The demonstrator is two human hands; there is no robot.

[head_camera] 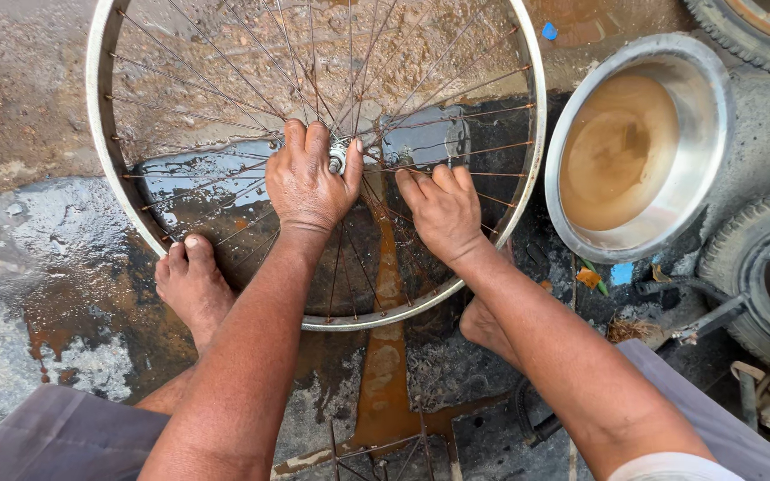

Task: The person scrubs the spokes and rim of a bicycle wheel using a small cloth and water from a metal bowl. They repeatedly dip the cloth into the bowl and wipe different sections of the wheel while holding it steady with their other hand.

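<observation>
On wet, muddy ground before you: one bare silver spoked bicycle wheel rim (528, 169), lying flat. Beside it, right: round steel basin (710, 134) of brown water. Your left hand (309, 178) closes over the small metal hub (339, 158); your right hand (443, 209) rests on the spokes (456, 98), fingers curled, grip unclear.

The wheel rim (314, 160) lies flat on the ground, both hands resting on its spokes (225, 89); a water basin (706, 134) sits right of it.
</observation>
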